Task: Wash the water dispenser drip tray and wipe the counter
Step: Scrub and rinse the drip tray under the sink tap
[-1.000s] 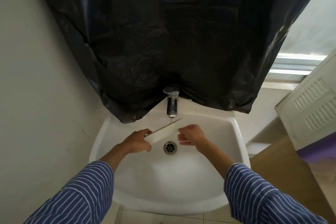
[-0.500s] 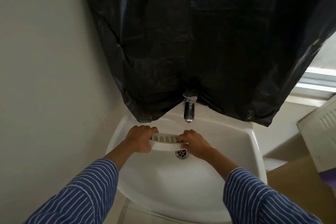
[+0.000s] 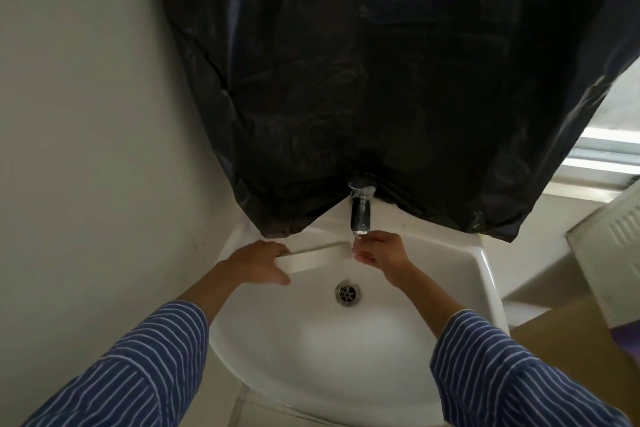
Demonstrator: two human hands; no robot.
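White sink [image 3: 483, 262] is mounted into a corner: plain wall [image 3: 86, 149] runs close along its left rim, and a black plastic sheet [image 3: 381, 80] hangs over the back, its lower edge draped onto the rear ledge on both sides of the chrome tap [image 3: 360, 210]. Open room lies to the front of the basin and above its bowl. To the right, past the rim, stand a brown cardboard surface [image 3: 571, 340] and a white louvred panel [image 3: 613, 246]; a window sill [image 3: 595, 166] shows behind them.

Basin contents: metal drain [image 3: 347, 293] at the bowl's centre, uncovered. Whether water stands in the bowl cannot be told. The white drip tray [image 3: 311, 258] is held above the back-left part of the bowl, long side running left to right, its right end just beside the tap spout, slightly higher than the left end.

Left hand [image 3: 258, 263] grips the tray's left end, fingers curled over the top edge, thumb stretched out below along the front face. Right hand [image 3: 381, 251] sits directly under the spout at the tray's right end, fingers bent; whether it pinches the tray or only touches it cannot be told. Both forearms wear blue striped sleeves [image 3: 138, 374].
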